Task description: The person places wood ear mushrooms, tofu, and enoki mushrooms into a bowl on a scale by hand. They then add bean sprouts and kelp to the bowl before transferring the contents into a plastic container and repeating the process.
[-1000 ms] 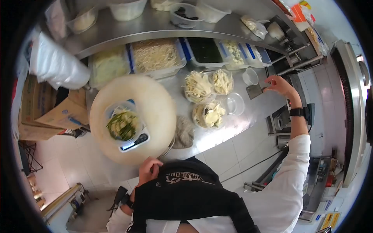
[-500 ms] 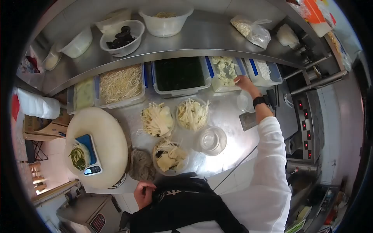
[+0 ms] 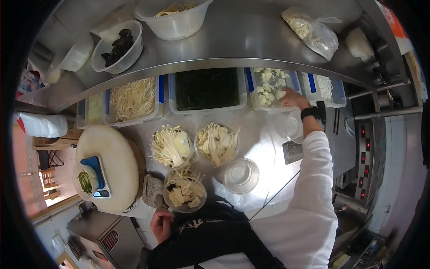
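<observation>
My right hand [image 3: 294, 98] reaches into the front right of a clear tub [image 3: 267, 109] of cauliflower [image 3: 267, 85], fingers closed around a pale floret at their tips. Low by the counter's front edge, my left hand [image 3: 162, 223] is curled closed beside the black apron [image 3: 210, 237], with nothing visible in it. Between the hands stand a bowl of enoki mushrooms [image 3: 172, 145], a second enoki bowl [image 3: 218, 143], and a nearer bowl [image 3: 184, 190] with yellowish pieces and enoki. Clear plastic bowls [image 3: 242, 175] sit to their right.
Tubs of bean sprouts [image 3: 136, 99], dark green seaweed-like strips [image 3: 207, 88] and white noodle-like strands [image 3: 324, 87] line the back under a steel shelf [image 3: 242, 45]. At left, a digital scale [image 3: 101, 193] with a bowl lies on a round cutting board [image 3: 121, 166]. A grey cloth [image 3: 153, 191] lies beside it.
The view has shifted and turned slightly. My right hand stays at the cauliflower tub, its fingers a little further in. My left hand remains curled by the apron.
</observation>
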### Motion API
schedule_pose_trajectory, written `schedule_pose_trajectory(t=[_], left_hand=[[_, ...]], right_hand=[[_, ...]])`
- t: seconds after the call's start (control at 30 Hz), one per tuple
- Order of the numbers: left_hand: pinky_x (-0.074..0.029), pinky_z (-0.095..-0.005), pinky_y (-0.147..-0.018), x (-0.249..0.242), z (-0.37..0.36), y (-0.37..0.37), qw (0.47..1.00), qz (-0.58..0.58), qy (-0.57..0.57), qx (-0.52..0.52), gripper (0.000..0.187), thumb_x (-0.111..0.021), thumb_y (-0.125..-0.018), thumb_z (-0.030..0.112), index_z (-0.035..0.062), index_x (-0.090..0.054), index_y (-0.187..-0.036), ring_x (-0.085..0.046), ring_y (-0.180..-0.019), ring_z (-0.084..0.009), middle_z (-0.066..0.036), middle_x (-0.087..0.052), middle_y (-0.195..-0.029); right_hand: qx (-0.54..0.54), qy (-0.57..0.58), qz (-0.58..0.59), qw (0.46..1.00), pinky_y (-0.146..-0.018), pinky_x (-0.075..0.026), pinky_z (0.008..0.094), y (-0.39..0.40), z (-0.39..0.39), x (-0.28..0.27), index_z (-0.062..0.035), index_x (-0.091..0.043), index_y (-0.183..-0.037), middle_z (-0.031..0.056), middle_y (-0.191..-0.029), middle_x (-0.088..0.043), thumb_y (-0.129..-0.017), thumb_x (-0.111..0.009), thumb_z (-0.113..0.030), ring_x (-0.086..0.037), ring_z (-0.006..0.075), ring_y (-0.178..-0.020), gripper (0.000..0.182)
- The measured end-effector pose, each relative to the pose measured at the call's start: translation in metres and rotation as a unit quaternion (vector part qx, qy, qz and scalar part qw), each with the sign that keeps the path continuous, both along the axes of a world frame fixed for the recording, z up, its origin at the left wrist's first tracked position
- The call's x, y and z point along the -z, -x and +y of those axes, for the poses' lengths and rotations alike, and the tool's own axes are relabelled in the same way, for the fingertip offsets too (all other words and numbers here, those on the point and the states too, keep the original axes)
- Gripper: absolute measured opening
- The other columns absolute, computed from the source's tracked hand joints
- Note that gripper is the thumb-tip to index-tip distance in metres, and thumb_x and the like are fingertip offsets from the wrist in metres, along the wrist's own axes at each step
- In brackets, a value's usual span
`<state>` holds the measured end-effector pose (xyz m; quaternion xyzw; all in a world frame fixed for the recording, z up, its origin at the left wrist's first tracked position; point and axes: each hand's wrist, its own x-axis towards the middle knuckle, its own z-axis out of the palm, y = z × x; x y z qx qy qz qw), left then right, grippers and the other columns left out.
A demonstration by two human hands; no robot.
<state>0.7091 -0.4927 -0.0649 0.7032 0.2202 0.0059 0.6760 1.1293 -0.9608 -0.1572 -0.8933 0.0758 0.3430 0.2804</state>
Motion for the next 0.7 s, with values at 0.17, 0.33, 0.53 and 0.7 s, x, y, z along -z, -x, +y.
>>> schedule_pose_trajectory(t=[0.17, 0.33, 0.53, 0.7], left_hand=[[-0.037, -0.02, -0.06, -0.003, -0.004, 0.0, 1.0, -0.001, -0.008, -0.006, 0.012, -0.043, -0.085, -0.004, 0.0, -0.054, -0.081, -0.048, -0.064, -0.0093, -0.006, -0.054, -0.077], [-0.037, -0.0199, -0.06, -0.007, 0.003, 0.003, 1.0, -0.009, 0.004, 0.007, 0.013, -0.042, -0.084, -0.006, 0.0002, -0.054, -0.081, -0.048, -0.065, -0.0088, -0.005, -0.054, -0.078], [-0.038, -0.0191, -0.061, -0.007, 0.014, 0.016, 1.0, -0.005, -0.001, 0.015, 0.012, -0.043, -0.085, -0.005, 0.0006, -0.053, -0.081, -0.048, -0.065, -0.0084, -0.006, -0.054, -0.078], [-0.04, -0.0204, -0.063, -0.002, 0.03, 0.03, 0.999, -0.022, 0.04, 0.012, 0.013, -0.043, -0.085, -0.006, 0.0008, -0.054, -0.083, -0.05, -0.066, -0.009, -0.006, -0.055, -0.079]], right_hand=[[0.171, -0.238, -0.054, 0.955, -0.059, -0.045, 0.0221, 0.005, -0.025, -0.003, 0.0028, -0.035, -0.128, 0.0036, -0.081, -0.058, -0.074, -0.066, -0.008, -0.054, 0.0097, -0.068, 0.063], [0.206, -0.29, -0.077, 0.931, -0.057, -0.042, 0.0199, 0.011, -0.028, -0.006, 0.0002, -0.048, -0.109, 0.0022, -0.082, -0.059, -0.075, -0.064, -0.006, -0.053, 0.0077, -0.065, 0.038], [0.219, -0.355, -0.126, 0.9, -0.058, -0.042, 0.0204, 0.022, -0.012, -0.022, -0.0019, -0.054, -0.1, 0.0012, -0.082, -0.057, -0.077, -0.061, -0.006, -0.052, 0.0074, -0.068, 0.024], [0.13, -0.378, -0.118, 0.909, -0.06, -0.042, 0.0209, 0.049, 0.041, -0.094, -0.0045, -0.053, -0.101, 0.0006, -0.086, -0.057, -0.077, -0.061, -0.006, -0.052, 0.0067, -0.072, 0.025]])
